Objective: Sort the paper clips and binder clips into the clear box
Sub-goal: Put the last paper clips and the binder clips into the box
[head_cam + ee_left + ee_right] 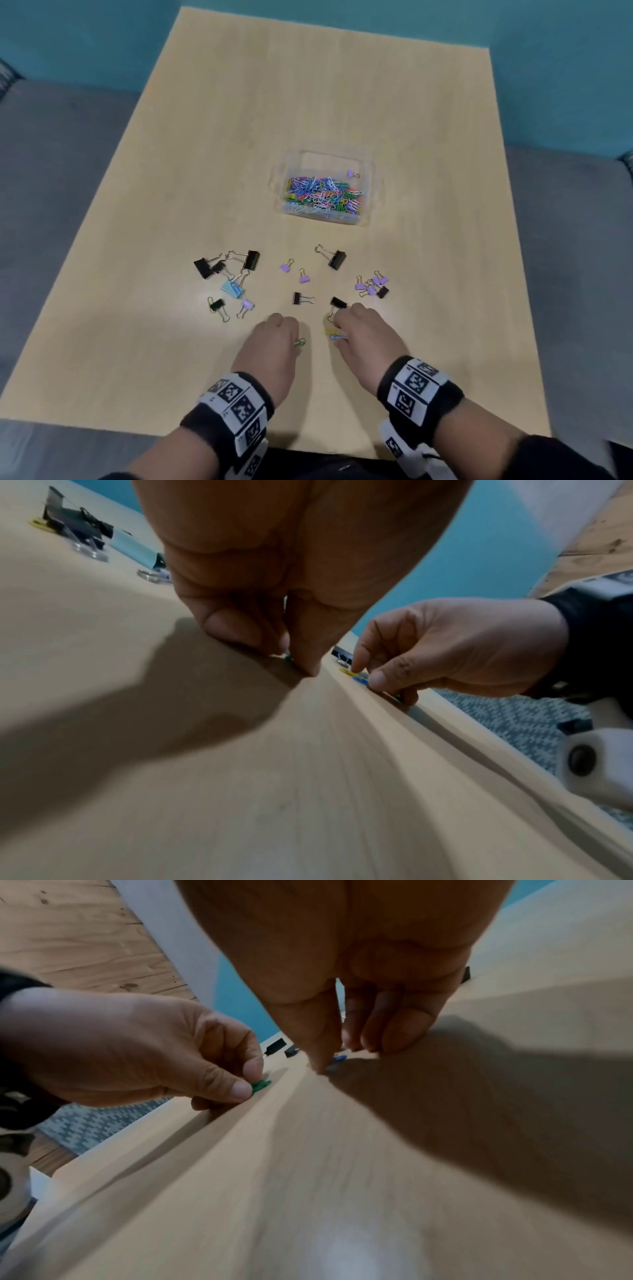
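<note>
The clear box (365, 192) stands mid-table; its near half is full of coloured paper clips (322, 195), and its far half holds one purple binder clip (352, 174). My left hand (296, 340) pinches a green paper clip (300, 342) down at the tabletop; the right wrist view shows the green paper clip (260, 1084) between its thumb and forefinger. My right hand (337, 334) pinches a blue paper clip (334, 338) beside a yellow paper clip (329, 331). The left wrist view shows the blue paper clip (359, 680) lying between the thumb and forefinger. Both hands are low, near the front edge.
Binder clips lie loose between the hands and the box: a black cluster (226, 263) with a light blue one (233, 288) at left, a large black one (334, 257), small purple ones (287, 266), and a purple cluster (373, 284) at right. A black clip (338, 303) touches my right fingers.
</note>
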Tool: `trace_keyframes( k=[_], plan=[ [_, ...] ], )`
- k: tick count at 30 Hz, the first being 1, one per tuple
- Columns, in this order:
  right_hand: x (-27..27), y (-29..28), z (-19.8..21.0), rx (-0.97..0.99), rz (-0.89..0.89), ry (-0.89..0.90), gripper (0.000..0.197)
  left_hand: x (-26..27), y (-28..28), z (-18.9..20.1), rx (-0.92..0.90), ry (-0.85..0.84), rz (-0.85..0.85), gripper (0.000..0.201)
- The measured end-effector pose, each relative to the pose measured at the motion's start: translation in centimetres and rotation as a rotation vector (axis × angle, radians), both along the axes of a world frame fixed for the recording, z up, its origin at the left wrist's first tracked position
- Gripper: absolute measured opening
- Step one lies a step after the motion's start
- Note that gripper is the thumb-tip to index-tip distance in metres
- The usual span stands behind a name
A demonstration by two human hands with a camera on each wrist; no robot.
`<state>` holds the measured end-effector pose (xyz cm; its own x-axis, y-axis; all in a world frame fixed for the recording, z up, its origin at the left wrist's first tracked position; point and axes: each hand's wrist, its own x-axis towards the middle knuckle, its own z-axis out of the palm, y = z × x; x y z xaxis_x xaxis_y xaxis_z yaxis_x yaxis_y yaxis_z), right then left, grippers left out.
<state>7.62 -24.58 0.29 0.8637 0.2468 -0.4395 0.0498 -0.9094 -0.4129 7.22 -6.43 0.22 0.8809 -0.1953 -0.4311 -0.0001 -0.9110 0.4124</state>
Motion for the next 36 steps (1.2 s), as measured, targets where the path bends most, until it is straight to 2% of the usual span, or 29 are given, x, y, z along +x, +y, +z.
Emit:
trace_keyframes(
  k=[5,8,12,15,17,18,23,26,30,32,34,36],
  plan=[
    [0.9,0.7,0.2,-0.036,0.016,0.021,0.005,0.6,-0.2,-0.2,0.012,0.012,-0.001,0.017],
    [1.2,1.0,0.2,-0.035,-0.015,0.06,0.011,0.8,-0.4,-0.4,0.03,0.027,-0.009,0.017],
    [1.2,1.4,0.5,-0.045,0.001,0.047,0.016,0.1,-0.7,-0.6,0.09,-0.063,-0.083,0.022],
    [0.8,1.6,0.4,-0.088,0.173,-0.001,0.016,-0.2,-1.1,0.0,0.091,-0.078,-0.188,0.026],
    [0.6,1.7,0.2,-0.145,0.315,-0.022,0.026,-0.2,-1.2,0.3,0.093,-0.066,-0.266,0.033],
    [0.7,1.8,0.1,-0.163,0.329,-0.03,0.03,-0.1,-1.1,0.2,0.107,-0.078,-0.277,0.036],
    [1.2,1.7,0.3,-0.144,0.359,-0.056,0.035,0.4,-0.7,0.0,0.038,-0.023,-0.072,0.02],
    [0.9,1.5,0.0,-0.144,0.381,-0.011,0.041,3.6,-0.2,1.9,-0.107,-0.006,0.15,0.018],
    [0.7,1.3,0.9,-0.103,0.407,-0.009,0.054,12.8,-1.2,4.3,-0.174,-0.211,0.231,0.012],
    [0.8,1.0,0.9,-0.069,0.432,0.003,0.058,17.2,-2.3,5.1,-0.221,-0.253,0.233,0.012],
    [1.2,0.9,0.9,-0.041,0.398,0.029,0.051,20.3,-2.9,5.5,-0.242,-0.252,0.209,0.011],
    [2.9,0.6,1.7,-0.026,0.269,0.039,0.031,21.9,-2.2,5.5,-0.229,-0.266,0.204,0.011]
  ],
)
